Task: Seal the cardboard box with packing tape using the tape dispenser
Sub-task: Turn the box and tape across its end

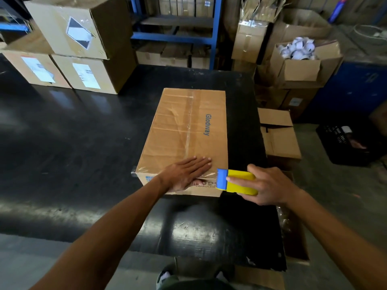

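Black table (73, 132); cardboard box (184, 130) near right edge.

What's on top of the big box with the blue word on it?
Clear packing tape runs along the cardboard box top, and the left hand lies flat near its front edge. What's inside stays hidden.

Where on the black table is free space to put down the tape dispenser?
The black table is bare left of the cardboard box, up to the stacked boxes at the far left corner. The near strip before the box is bare too. Right of the box only a narrow strip remains.
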`<state>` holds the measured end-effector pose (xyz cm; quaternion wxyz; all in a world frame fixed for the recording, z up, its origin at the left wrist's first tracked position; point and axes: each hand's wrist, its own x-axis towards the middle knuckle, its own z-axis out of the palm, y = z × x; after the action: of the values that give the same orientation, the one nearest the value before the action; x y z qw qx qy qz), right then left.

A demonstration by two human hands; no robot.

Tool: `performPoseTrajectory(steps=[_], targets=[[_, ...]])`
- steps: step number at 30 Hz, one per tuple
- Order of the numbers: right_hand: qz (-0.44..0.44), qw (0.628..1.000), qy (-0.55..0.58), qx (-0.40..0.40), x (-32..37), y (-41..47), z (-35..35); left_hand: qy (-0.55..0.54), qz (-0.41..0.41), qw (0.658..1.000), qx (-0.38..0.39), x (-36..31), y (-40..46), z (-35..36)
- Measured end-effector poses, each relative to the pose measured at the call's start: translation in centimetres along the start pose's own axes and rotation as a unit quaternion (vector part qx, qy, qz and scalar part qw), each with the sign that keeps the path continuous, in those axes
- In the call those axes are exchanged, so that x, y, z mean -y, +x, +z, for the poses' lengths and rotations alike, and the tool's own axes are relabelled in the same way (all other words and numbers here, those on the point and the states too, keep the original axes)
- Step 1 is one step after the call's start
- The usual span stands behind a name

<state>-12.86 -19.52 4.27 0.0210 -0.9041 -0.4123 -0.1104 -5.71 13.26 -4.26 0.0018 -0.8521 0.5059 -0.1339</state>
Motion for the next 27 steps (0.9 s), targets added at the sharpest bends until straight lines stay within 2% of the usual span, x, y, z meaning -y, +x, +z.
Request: performPoseTrajectory(steps=[7, 12, 17, 21, 23, 27], targets=[[-0.002, 1.0, -0.02, 0.019, -4.0, -4.4, 0.0, -0.008, -0.005, 1.0, 0.029, 0.2, 0.2, 0.1], [0.0, 1.0, -0.022, -0.006, -3.2, -2.9, 2.2, -0.009, -0.015, 0.999, 0.036, -0.2, 0.2, -0.4], [-0.009, 0.995, -0.086, -0.042, -1.3, -3.0, 3.6, -0.003, -0.026, 0.999, 0.039, -0.6, 0.5, -0.7], [0.023, 0.992, -0.112, -0.051, 0.8, -3.3, 4.3, 0.01, -0.025, 0.999, 0.022, -1.3, 0.8, -1.0], [0.041, 0.991, -0.12, -0.036, 1.3, -3.2, 4.1, 0.031, -0.03, 0.999, 0.022, -2.3, 1.5, -0.9], [0.087, 0.988, -0.115, 0.054, 1.0, -4.2, 3.7, 0.032, -0.099, 0.994, 0.044, -5.9, 4.4, -0.9]])
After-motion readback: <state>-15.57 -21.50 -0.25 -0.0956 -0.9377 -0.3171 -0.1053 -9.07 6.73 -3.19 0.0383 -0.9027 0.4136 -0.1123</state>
